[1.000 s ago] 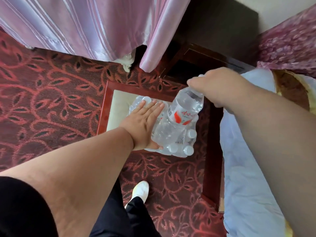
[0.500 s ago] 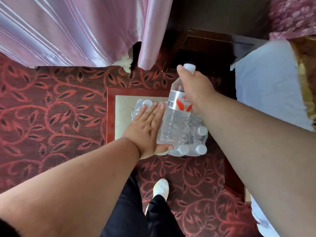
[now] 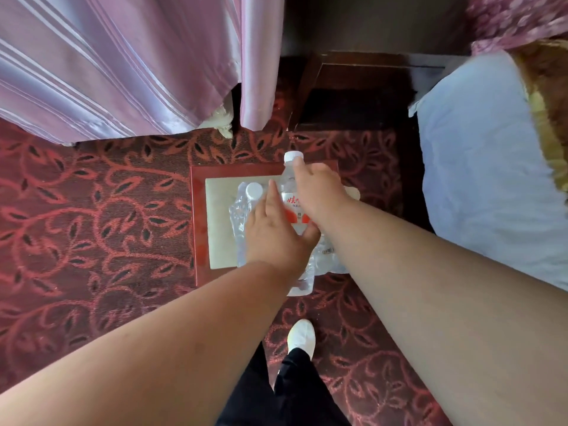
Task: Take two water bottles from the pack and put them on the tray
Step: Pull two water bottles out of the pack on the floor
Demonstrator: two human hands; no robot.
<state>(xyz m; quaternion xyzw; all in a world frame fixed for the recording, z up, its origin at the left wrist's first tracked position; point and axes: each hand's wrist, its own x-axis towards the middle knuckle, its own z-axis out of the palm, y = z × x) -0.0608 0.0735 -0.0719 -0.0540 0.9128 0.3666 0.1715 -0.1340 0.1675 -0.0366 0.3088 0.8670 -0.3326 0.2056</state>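
Right hand (image 3: 319,192): clenched round neck of clear plastic bottle (image 3: 290,207).
Left hand (image 3: 273,232): flat, fingers released, on crinkly shrink-wrapped pack (image 3: 241,216).

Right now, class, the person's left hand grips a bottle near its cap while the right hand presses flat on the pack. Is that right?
No, the hands are swapped. In the head view, the right hand grips the bottle near its cap, while the left hand presses on the pack.
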